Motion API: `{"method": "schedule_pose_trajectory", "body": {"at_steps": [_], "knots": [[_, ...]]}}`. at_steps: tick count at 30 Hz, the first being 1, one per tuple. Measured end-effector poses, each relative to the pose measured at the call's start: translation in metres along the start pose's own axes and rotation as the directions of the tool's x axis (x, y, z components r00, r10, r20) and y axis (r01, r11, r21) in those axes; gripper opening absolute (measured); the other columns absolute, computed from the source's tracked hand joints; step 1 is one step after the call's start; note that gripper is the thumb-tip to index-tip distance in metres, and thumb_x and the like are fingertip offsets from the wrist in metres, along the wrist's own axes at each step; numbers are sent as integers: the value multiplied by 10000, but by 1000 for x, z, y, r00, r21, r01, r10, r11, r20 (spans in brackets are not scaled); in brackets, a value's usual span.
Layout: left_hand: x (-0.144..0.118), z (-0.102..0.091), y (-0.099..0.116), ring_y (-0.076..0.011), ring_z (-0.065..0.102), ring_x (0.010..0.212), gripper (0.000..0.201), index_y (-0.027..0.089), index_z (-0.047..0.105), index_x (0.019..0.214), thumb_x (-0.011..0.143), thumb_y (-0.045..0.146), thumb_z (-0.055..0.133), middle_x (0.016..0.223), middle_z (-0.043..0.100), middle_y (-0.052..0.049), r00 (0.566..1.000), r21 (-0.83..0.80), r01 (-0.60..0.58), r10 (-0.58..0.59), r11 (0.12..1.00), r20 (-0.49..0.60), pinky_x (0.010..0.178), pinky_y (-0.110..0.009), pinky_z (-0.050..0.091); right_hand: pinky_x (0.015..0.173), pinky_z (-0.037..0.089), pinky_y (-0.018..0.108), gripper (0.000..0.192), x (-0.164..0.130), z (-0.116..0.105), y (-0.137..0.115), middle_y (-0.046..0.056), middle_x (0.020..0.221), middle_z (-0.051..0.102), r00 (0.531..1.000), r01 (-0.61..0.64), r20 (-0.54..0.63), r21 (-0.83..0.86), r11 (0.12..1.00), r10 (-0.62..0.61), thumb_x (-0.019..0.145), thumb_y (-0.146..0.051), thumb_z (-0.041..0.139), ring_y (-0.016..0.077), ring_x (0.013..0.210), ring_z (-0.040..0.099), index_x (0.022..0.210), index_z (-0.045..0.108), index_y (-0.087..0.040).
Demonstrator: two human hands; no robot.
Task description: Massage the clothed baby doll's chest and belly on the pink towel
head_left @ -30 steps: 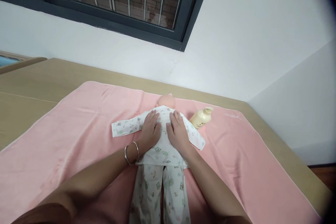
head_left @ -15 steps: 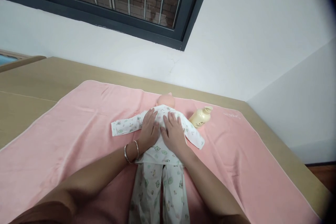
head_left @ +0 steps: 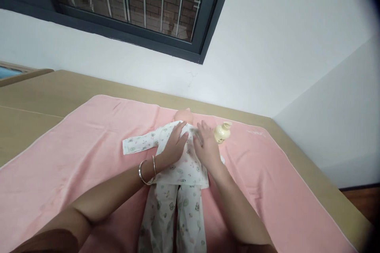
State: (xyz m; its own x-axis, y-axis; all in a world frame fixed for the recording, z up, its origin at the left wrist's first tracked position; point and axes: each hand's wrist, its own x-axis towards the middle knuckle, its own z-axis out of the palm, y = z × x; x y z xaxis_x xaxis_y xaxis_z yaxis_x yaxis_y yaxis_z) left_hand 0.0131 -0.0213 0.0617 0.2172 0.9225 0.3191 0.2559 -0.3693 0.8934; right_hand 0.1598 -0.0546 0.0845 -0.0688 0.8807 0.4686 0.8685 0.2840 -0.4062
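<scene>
A baby doll (head_left: pixel 181 115) lies face down on a pink towel (head_left: pixel 74 154), dressed in a white printed top (head_left: pixel 181 168) and matching trousers (head_left: pixel 169 217). My left hand (head_left: pixel 175 145), with bracelets on the wrist, rests flat on the doll's back, fingers apart. My right hand (head_left: pixel 206 146) lies flat on the right side of the back, over the doll's right sleeve. The left sleeve (head_left: pixel 139 144) stretches out to the left. A cream pump bottle (head_left: pixel 222 132) lies just beyond my right hand.
The towel covers a tan wooden table (head_left: pixel 35 99) that runs to a white wall. A dark-framed barred window (head_left: pixel 124 4) is above. The table's right edge (head_left: pixel 320 185) drops to a wooden floor.
Both hands slid a little up and right across the doll's back; the right hand now covers the right sleeve. The view shifted slightly, so the scene sits lower and to the left.
</scene>
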Motion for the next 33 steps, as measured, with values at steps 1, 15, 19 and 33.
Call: {"method": "schedule_pose_trajectory", "body": {"at_steps": [1, 15, 19, 33], "knots": [[5, 3, 16, -226, 319, 1445, 533, 222, 403, 1434, 964, 468, 353, 1534, 395, -69, 998, -112, 32, -26, 993, 53, 1217, -446, 250, 1182, 211, 535, 534, 3, -11, 6, 151, 1533, 341, 997, -29, -75, 6, 1000, 29, 934, -250, 384, 262, 1455, 244, 1450, 416, -112], [97, 78, 68, -242, 552, 1265, 693, -18, 289, 1459, 963, 467, 277, 1408, 475, -263, 724, -707, 673, -389, 217, 569, 957, -309, 523, 1097, 338, 502, 538, 27, -43, 58, 194, 1307, 576, 961, -219, -186, -65, 974, 203, 780, -95, 364, 303, 1295, 456, 1276, 565, -47], [94, 79, 64, -256, 647, 1105, 653, 0, 330, 1431, 967, 458, 285, 1292, 560, -259, 677, -681, 715, -396, 156, 620, 893, -367, 560, 1043, 402, 432, 446, 23, -46, 51, 127, 1115, 672, 957, -231, -202, -94, 968, 208, 804, -105, 357, 263, 1085, 586, 1137, 653, -123], [6, -5, 79, -287, 597, 1191, 672, 128, 547, 1285, 951, 581, 179, 1165, 680, -142, 566, -520, 820, -205, 238, 799, 1038, -483, 460, 1153, 69, 653, 602, -13, -31, -31, 148, 1584, 216, 996, 87, 25, -79, 993, -86, 989, -412, 328, 331, 1484, 75, 1518, 281, -128]]}}
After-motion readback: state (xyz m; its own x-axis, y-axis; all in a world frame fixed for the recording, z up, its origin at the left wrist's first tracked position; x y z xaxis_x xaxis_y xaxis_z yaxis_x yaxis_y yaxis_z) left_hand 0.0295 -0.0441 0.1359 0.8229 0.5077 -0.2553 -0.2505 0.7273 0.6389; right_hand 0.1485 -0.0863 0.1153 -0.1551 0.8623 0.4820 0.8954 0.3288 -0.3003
